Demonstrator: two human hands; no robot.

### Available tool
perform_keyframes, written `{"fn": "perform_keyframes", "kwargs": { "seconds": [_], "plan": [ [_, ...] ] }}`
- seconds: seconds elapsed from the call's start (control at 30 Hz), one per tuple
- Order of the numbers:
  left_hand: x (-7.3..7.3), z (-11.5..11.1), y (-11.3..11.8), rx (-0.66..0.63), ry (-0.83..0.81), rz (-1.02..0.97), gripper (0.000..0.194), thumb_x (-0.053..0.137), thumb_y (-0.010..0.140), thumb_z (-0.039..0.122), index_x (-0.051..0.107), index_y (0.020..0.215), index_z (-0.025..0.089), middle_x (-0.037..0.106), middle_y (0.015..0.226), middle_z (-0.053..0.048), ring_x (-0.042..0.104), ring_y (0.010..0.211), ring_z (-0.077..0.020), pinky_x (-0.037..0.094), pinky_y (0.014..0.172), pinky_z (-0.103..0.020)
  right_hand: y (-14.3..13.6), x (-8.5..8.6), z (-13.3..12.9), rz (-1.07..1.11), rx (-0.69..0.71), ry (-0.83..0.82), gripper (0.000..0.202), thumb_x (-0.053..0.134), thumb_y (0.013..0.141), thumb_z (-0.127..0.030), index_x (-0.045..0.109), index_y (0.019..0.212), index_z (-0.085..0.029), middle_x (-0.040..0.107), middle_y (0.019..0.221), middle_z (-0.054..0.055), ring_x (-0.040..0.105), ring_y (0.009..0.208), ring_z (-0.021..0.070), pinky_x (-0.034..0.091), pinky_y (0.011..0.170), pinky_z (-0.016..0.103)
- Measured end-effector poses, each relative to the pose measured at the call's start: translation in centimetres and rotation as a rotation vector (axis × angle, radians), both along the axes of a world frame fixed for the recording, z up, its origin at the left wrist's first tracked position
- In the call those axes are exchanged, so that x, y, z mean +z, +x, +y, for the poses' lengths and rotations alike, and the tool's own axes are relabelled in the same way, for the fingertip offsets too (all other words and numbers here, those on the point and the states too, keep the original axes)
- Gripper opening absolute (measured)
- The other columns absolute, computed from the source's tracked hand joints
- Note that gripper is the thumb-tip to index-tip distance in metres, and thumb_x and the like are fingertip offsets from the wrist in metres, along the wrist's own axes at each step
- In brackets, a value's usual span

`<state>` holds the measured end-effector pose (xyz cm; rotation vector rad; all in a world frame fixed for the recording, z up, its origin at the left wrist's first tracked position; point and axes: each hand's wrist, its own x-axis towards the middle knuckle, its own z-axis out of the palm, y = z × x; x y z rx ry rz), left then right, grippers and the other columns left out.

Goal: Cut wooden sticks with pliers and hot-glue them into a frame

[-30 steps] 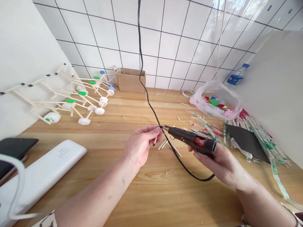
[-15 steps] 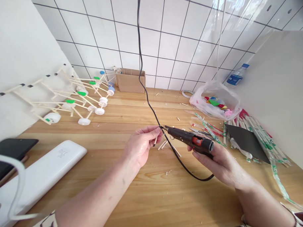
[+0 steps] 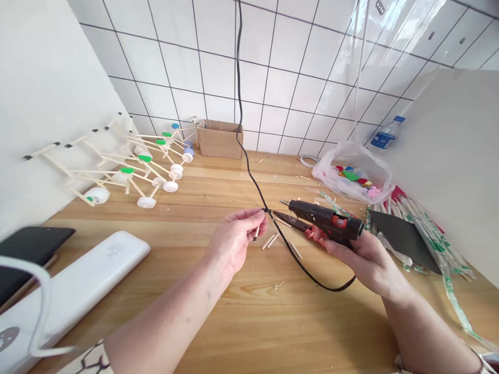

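Observation:
My left hand (image 3: 237, 236), over the middle of the table, pinches a thin wooden stick (image 3: 257, 232). The stick's lower end is dark, and a small black piece shows at my fingertips; how the two join is hidden by my fingers. A black hot glue gun (image 3: 326, 220) is gripped in my right hand (image 3: 369, 262), its metal nozzle pointing left, a short way from the black piece. Beneath the gun lie pliers (image 3: 310, 231) with red handles and dark jaws, partly covered by it. The black cord (image 3: 295, 256) curves past my left fingertips.
Stick-built frames with white wheels (image 3: 146, 202) stand at the left. A white power bank (image 3: 93, 290) and a phone (image 3: 34, 246) lie nearer. A cardboard box (image 3: 220, 140) is at the back. Right: a plastic bag (image 3: 326, 170) of coloured caps, a bottle (image 3: 389, 133), bundled sticks (image 3: 435, 235).
My right hand has moved the glue gun up and to the right, its nozzle leaving the black piece. The pliers now show below it. My left hand stays almost in place.

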<state>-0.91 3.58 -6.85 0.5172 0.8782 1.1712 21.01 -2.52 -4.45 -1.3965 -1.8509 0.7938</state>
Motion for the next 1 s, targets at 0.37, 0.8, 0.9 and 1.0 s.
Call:
{"fn": "perform_keyframes", "kwargs": {
  "seconds": [0.37,0.8,0.9,1.0],
  "plan": [
    [-0.68,0.09,-0.04,-0.027,0.047,-0.019,0.007,0.077,0.057,0.014,0.072,0.062,0.013,0.065,0.055,-0.003,0.055,0.051,-0.0091,0.037,0.051,-0.021,-0.34,-0.20,-0.65,-0.100,0.094,-0.007,0.019,0.047,0.092,-0.032,0.055,0.102,-0.019,0.060,0.096,0.006,0.056,0.092,0.0194,0.048,0.077,0.030],
    [-0.40,-0.02,-0.05,-0.023,0.024,0.000,0.005,0.075,0.058,0.013,0.071,0.061,0.012,0.065,0.054,-0.003,0.055,0.049,-0.0088,0.036,0.049,-0.020,-0.24,-0.23,-0.57,-0.126,0.111,0.034,0.014,0.048,0.091,-0.030,0.056,0.097,-0.020,0.060,0.093,0.005,0.056,0.091,0.0199,0.046,0.078,0.031],
    [-0.27,-0.02,0.00,-0.021,0.017,-0.004,0.004,0.075,0.058,0.012,0.071,0.060,0.012,0.066,0.054,-0.003,0.055,0.048,-0.0082,0.037,0.050,-0.019,-0.30,-0.18,-0.55,-0.128,0.112,0.040,0.014,0.049,0.091,-0.030,0.057,0.096,-0.020,0.061,0.093,0.005,0.056,0.091,0.0201,0.046,0.078,0.031],
    [-0.16,0.00,0.01,-0.018,0.013,-0.005,0.004,0.075,0.057,0.012,0.071,0.059,0.012,0.065,0.053,-0.003,0.054,0.047,-0.0080,0.037,0.050,-0.019,-0.29,-0.27,-0.56,-0.124,0.108,0.034,0.014,0.049,0.091,-0.030,0.057,0.096,-0.021,0.061,0.093,0.005,0.057,0.091,0.0205,0.046,0.077,0.031]
  ]
}}
